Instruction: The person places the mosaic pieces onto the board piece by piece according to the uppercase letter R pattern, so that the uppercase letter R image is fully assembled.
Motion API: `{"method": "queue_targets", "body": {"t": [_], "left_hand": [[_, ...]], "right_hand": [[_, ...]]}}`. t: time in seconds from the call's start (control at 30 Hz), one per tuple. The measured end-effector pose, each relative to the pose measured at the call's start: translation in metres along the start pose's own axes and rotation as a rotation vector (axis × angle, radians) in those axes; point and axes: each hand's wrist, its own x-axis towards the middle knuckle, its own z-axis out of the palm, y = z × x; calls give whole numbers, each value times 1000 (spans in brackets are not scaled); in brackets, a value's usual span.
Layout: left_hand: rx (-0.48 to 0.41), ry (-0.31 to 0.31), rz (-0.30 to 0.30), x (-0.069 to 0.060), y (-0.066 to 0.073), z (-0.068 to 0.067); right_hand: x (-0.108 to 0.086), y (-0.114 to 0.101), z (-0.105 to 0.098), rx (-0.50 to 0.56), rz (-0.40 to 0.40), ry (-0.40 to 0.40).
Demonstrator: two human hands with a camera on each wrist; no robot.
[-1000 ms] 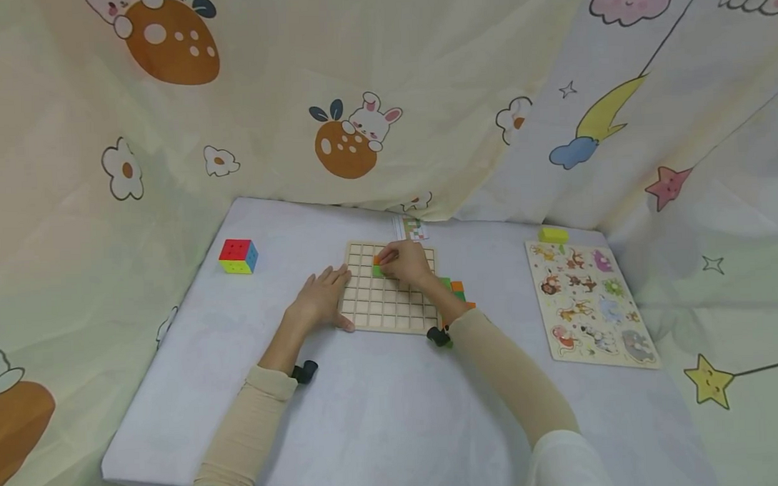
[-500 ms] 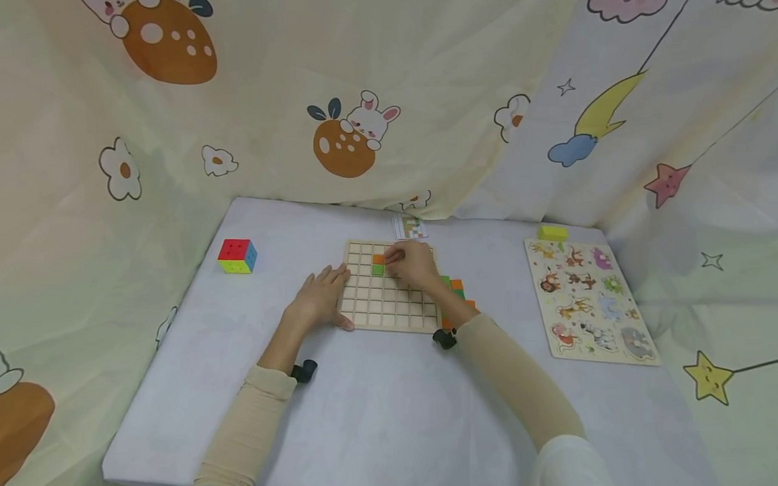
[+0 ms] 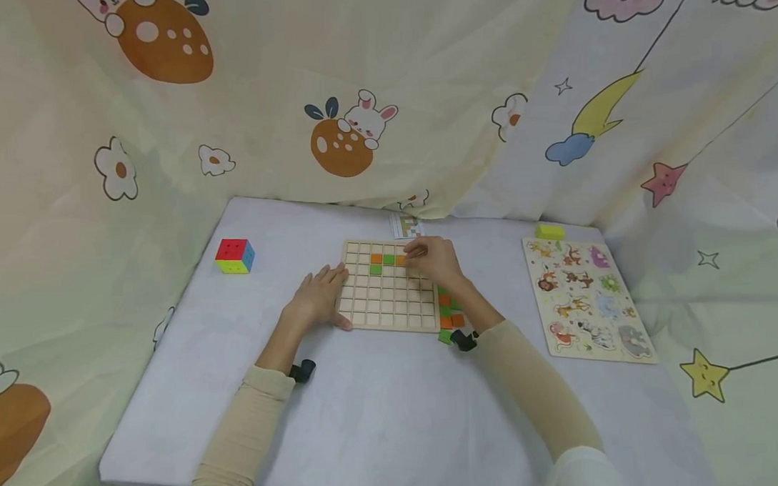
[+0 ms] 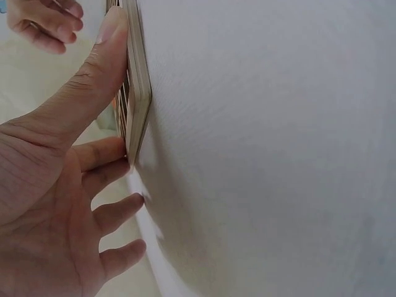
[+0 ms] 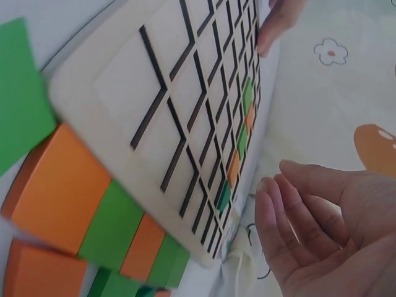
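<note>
I have five tiles (image 3: 388,259) in the mostly unfilled grid board (image 3: 383,305) on the bench (image 3: 369,415); loose blocks (image 3: 457,320) lie right of it. My left hand (image 3: 316,299), fingers spread, touches its left edge; right hand (image 3: 437,261), fingers loosely curled, looks empty.

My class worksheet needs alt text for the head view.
A person's left hand touches the left edge of a gridded wooden board holding orange and green tiles; the right hand hides its far right corner. More tiles lie beside the right edge.
</note>
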Motion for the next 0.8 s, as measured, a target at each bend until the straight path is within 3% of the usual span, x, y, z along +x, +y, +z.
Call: {"method": "queue_targets", "body": {"t": [0.3, 0.47, 0.8], "left_hand": [[4, 3, -2, 1, 1, 1], [1, 3, -3, 0, 0, 0], [0, 2, -2, 1, -1, 2]], "right_hand": [[-15, 15, -23, -5, 52, 9], [-24, 20, -35, -60, 92, -6], [-39, 51, -60, -147, 233, -136]]}}
